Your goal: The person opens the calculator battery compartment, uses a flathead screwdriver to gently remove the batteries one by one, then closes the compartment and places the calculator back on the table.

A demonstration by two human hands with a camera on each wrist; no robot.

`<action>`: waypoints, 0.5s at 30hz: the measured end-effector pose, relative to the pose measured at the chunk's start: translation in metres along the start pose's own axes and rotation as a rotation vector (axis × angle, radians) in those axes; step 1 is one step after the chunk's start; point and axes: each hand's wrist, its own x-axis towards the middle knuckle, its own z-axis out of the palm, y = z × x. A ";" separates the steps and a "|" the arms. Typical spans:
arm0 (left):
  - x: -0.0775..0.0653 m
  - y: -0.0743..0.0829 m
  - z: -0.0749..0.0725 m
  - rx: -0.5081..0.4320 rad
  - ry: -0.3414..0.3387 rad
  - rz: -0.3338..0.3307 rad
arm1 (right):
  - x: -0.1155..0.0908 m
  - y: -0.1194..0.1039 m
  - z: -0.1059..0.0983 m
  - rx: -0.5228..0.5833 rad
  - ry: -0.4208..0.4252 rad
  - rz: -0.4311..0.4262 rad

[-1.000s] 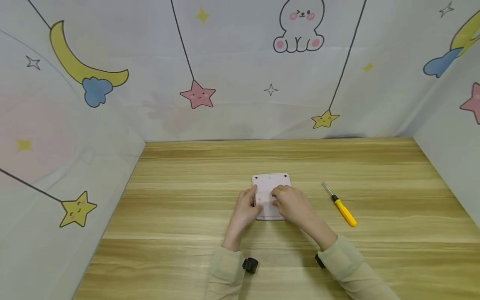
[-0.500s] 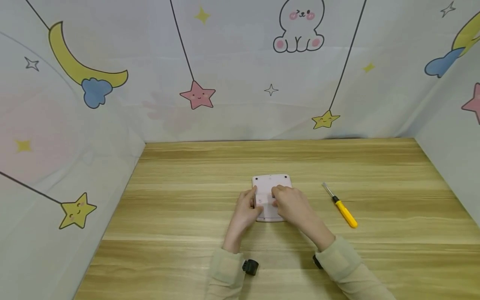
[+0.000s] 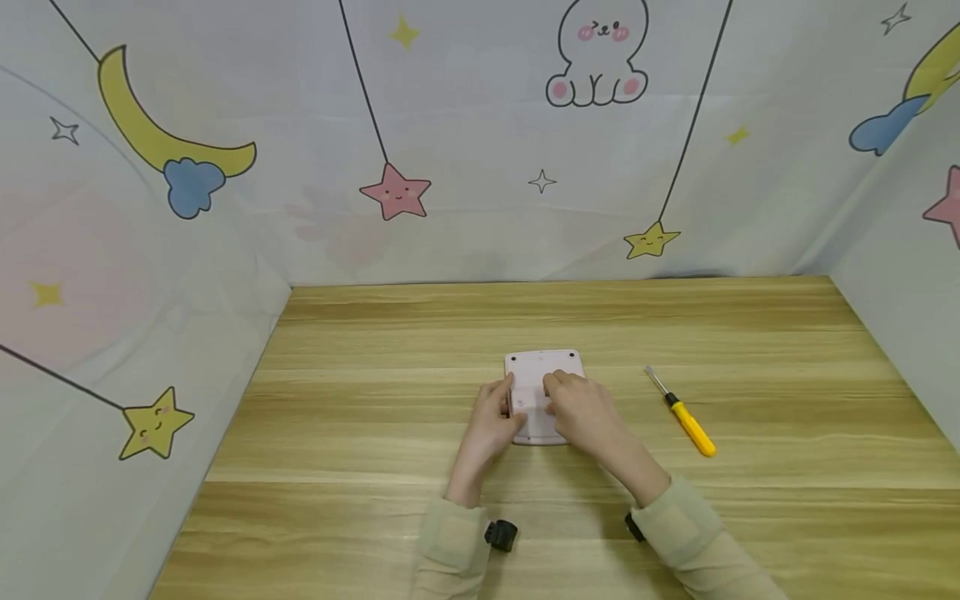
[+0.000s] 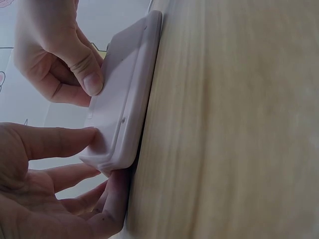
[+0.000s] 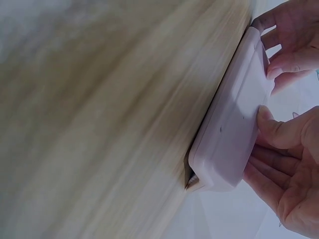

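A pale pink, flat device that looks like a calculator (image 3: pixel 530 367) lies back side up on the wooden table, its small black feet showing. My left hand (image 3: pixel 493 421) holds its left edge; in the left wrist view the thumb (image 4: pixel 75 142) rests on the back while fingers reach the side and underside. Over the middle of the back, my right hand (image 3: pixel 588 412) has its fingers curled, and its thumb (image 5: pixel 266 119) presses on the surface. Whether a small part sits between those right fingertips is hidden.
A screwdriver (image 3: pixel 688 423) with a yellow handle lies to the right of the calculator, its tip pointing away and left. The table (image 3: pixel 360 433) meets a printed cloth (image 3: pixel 465 242) at the back and on both sides.
Both hands keep almost the same place on the calculator. Only a very slight shift of the whole head view shows; the screwdriver stays where it lies on the table.
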 end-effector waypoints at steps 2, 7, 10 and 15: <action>0.000 0.000 0.000 -0.004 -0.002 0.002 | 0.000 0.000 0.000 -0.004 0.006 -0.007; 0.000 0.001 0.000 -0.009 -0.006 0.010 | 0.000 0.002 -0.001 -0.002 -0.002 -0.020; 0.001 0.000 0.000 -0.009 -0.004 0.010 | 0.001 0.003 -0.002 0.007 -0.026 -0.027; 0.001 -0.001 -0.001 -0.006 -0.001 0.010 | 0.001 0.004 -0.005 0.028 -0.060 -0.029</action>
